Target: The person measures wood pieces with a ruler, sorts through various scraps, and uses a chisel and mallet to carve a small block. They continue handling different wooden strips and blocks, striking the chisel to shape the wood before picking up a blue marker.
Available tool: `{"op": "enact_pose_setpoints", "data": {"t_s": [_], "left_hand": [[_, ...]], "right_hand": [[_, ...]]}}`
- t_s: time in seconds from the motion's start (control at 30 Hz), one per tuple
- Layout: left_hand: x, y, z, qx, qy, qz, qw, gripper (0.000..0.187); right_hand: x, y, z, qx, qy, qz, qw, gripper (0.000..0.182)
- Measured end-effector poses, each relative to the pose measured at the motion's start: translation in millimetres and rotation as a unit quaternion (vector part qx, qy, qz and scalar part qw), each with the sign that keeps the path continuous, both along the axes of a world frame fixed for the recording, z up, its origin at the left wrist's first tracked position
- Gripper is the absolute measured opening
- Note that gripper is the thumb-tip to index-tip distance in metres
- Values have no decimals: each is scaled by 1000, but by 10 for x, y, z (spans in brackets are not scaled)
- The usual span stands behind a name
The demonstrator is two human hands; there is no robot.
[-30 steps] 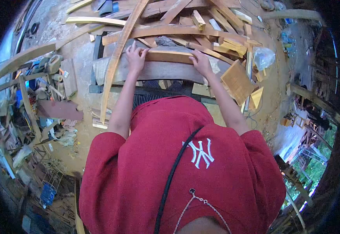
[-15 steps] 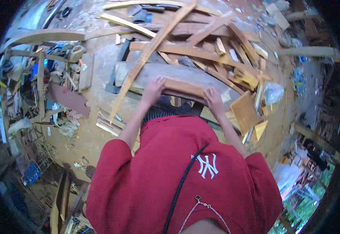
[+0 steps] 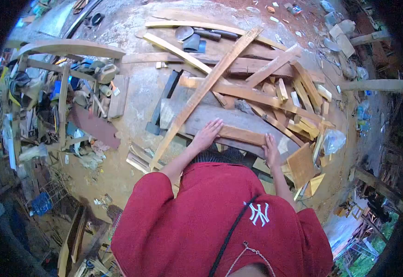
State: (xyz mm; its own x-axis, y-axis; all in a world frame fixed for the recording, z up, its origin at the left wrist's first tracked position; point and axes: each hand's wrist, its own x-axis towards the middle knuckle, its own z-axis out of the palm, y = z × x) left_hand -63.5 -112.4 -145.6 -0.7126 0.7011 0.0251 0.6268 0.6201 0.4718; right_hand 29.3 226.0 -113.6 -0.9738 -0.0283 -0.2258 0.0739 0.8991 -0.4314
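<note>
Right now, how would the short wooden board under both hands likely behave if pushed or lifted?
The short wooden board looks thick and flat, so probably stiff, not floppy. It lies flat on a wide grey plank, so it would likely slide rather than roll or tip. With the left hand and right hand at its ends, it seems easy to lift.

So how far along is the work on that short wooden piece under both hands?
Nothing looks finished. In hand: left hand and right hand press flat on the short wooden piece, lying on the wide grey plank. Loose offcuts lie unsorted around it.
</note>
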Motion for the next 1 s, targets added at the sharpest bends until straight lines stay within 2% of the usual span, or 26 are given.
{"op": "enact_pose_setpoints", "data": {"t_s": [0.17,0.27,0.3,0.33,0.37,0.4,0.43,0.47,0.53,0.57,0.63,0.67,0.77,0.87,0.97,1.0], "left_hand": [[-508,9,19,83,-5,-84,993,55],[-1113,66,352,158,13,-114,981,56],[-1473,118,495,193,71,-79,976,42],[-1935,176,484,121,47,-33,991,26],[-2266,248,187,143,68,72,985,15],[-2704,244,177,42,150,68,985,14],[-3121,221,-29,129,199,112,965,11],[-3445,224,-138,-1,169,135,976,12],[-3924,272,-437,26,270,165,948,13],[-4063,311,-523,16,275,174,945,13],[-4303,429,-630,-1,288,193,938,14],[-4380,471,-698,-62,253,206,943,13],[-4419,484,-786,-56,239,203,948,12],[-4381,479,-828,-54,263,160,950,17],[-4209,485,-769,-41,229,78,969,20],[-4129,521,-821,-2,289,65,955,21]], "right_hand": [[-34,24,3,0,-41,-18,999,60],[-68,19,1,-17,-32,-16,999,61],[-83,29,15,-24,-34,-19,999,61],[-108,8,42,-32,-36,-21,999,61],[-123,-18,64,-41,-38,-22,998,61],[-131,-21,59,-26,-45,-23,998,60],[-143,-26,76,-21,-57,-27,998,61],[-161,-31,89,-17,-67,-29,997,61],[-198,-76,145,-26,-81,-47,995,60],[-190,-93,150,-32,-83,-51,995,60],[-188,-72,131,-43,-84,-61,994,60],[-189,-78,103,-23,-93,-58,994,60],[-208,-100,128,-32,-94,-69,993,60],[-201,-93,106,-29,-101,-81,991,60],[-216,-119,115,-28,-101,-81,991,59],[-214,-128,131,-27,-99,-80,992,59]]}}
